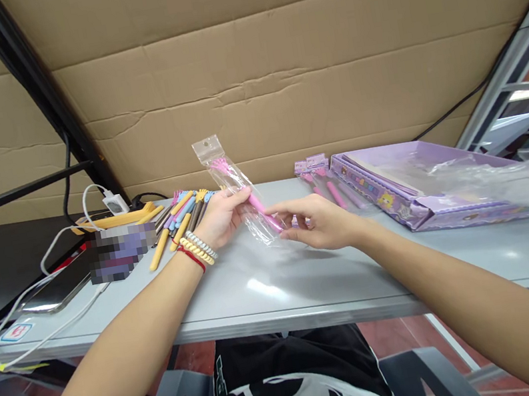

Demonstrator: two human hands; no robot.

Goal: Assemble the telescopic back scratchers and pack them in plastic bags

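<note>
A pink pen-like stick [256, 203] with a flared, pronged top lies inside a clear plastic sleeve [208, 150] that has a hang hole. My left hand [224, 218] pinches sleeve and stick around the middle, thumb on top. At the lower end, the fingers of my right hand [313, 221] are closed on the sleeve's edge by the stick's tip. The sleeve is tilted above the table, its top pointing up and left. Beside my left wrist lies a pile of loose similar sticks [181, 217] in yellow, blue, purple, pink and dark brown.
Several bagged pink sticks [331, 188] with purple header cards lie behind my right hand. A purple printed box [390, 194] holds clear plastic bags [485, 181]. A phone [59, 290], a white cable [61, 350] and a charger [116, 202] occupy the left of the grey table [270, 291].
</note>
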